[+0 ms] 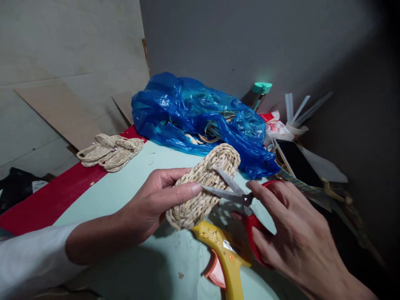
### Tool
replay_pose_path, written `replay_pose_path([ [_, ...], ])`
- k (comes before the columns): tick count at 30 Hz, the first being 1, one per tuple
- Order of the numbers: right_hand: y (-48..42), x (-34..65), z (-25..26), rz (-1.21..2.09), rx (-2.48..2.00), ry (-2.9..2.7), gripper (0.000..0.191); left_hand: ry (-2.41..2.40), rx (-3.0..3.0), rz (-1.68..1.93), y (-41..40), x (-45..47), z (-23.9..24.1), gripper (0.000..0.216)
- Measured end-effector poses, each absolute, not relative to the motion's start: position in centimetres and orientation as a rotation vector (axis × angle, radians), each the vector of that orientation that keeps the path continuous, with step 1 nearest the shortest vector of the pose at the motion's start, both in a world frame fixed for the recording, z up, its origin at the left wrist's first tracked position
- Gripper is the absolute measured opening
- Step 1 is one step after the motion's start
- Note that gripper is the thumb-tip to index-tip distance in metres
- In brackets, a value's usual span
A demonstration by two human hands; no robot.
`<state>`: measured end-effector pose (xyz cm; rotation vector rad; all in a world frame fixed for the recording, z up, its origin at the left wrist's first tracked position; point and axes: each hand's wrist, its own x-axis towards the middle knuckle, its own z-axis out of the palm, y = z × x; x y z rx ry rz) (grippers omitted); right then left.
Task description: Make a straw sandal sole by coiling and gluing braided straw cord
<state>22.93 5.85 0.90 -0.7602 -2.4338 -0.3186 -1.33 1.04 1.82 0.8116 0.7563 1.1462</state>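
Observation:
My left hand (pixel 156 200) grips a woven straw sandal sole (pixel 215 166), holding it tilted above the pale green table (pixel 131 183). My right hand (pixel 293 233) holds red-handled scissors (pixel 240 196). Their blades are apart and the tips rest against the sole's top surface, close to my left thumb. A yellow glue gun (pixel 225 254) lies on the table just below the sole, between my two hands.
A blue plastic bag (pixel 193 112) with straw strips sits behind the sole. Finished straw sandals (pixel 109 151) lie at the table's left, near its red edge (pixel 46 200). A dark phone (pixel 296 162), glue sticks (pixel 300 109) and clutter fill the right side.

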Motion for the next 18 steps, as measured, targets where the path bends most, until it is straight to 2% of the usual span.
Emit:
replay_pose_path([
  [18,5.9,24.0,0.3,-0.581,-0.639,-2.409,0.027,0.719,0.822,1.037,0.9,-1.4,1.3,0.028],
])
